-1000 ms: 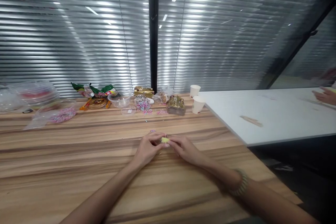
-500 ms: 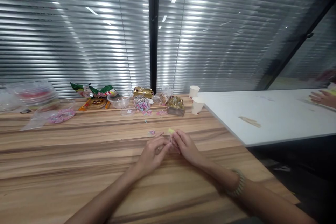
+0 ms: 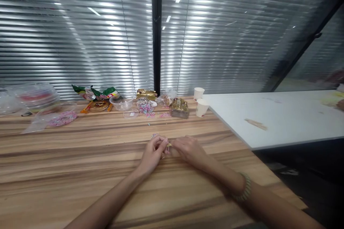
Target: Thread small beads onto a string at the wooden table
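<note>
My left hand (image 3: 153, 153) is closed, thumb and forefinger pinched on a small pale pink strand (image 3: 167, 149) that hangs just below its fingertips. A tiny yellow piece (image 3: 169, 145) shows at the top of the strand, in the narrow gap between my hands. My right hand (image 3: 190, 151), back upward and slightly blurred, has its fingers curled with their tips at the yellow piece. What kind of thing the strand and yellow piece are is too small to tell. Behind my left hand lies a small cluster of pink and purple loops (image 3: 154, 135), partly hidden.
Along the back stand two paper cups (image 3: 202, 108), a gold-wrapped block (image 3: 180, 108), a clear bowl (image 3: 122, 103), green snack packets (image 3: 104, 93) and a bag of coloured loops (image 3: 63, 118). Flat wooden sticks (image 3: 256, 124) lie on the adjoining white table (image 3: 231, 109).
My right hand has rolled over, its back now upward. The yellow piece has come down and left, between my fingertips. At the far right, another person's hand has drawn back.
</note>
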A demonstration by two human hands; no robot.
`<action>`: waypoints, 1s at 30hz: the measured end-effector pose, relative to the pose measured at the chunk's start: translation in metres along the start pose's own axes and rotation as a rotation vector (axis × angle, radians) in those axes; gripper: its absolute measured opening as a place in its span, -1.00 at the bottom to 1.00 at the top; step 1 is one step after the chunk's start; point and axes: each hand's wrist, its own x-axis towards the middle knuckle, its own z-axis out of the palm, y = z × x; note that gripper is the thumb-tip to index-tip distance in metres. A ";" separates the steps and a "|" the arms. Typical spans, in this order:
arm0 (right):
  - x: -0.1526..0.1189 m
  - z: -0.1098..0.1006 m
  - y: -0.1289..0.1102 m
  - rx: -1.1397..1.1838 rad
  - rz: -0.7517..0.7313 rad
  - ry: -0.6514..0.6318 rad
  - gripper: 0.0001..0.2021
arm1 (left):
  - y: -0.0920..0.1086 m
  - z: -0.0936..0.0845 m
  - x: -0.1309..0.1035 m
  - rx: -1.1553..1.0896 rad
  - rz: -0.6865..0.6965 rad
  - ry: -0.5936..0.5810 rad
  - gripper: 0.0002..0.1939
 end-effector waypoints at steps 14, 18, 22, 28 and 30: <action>0.002 0.004 -0.006 0.404 0.192 0.081 -0.75 | -0.012 -0.006 0.010 -0.071 0.076 0.135 -0.64; 0.004 0.002 -0.011 0.402 0.213 0.039 -0.74 | -0.006 -0.011 0.009 0.014 0.122 0.049 -0.85; 0.007 -0.005 -0.016 0.476 0.250 0.002 -0.64 | -0.003 -0.012 0.009 -0.016 0.024 0.096 -0.78; -0.029 -0.034 0.048 0.232 0.472 0.293 -0.72 | -0.005 -0.014 0.011 -0.338 -0.101 0.123 -0.70; -0.058 -0.049 0.097 0.043 0.628 0.442 -0.72 | -0.004 -0.015 0.013 -0.404 -0.143 0.095 -0.71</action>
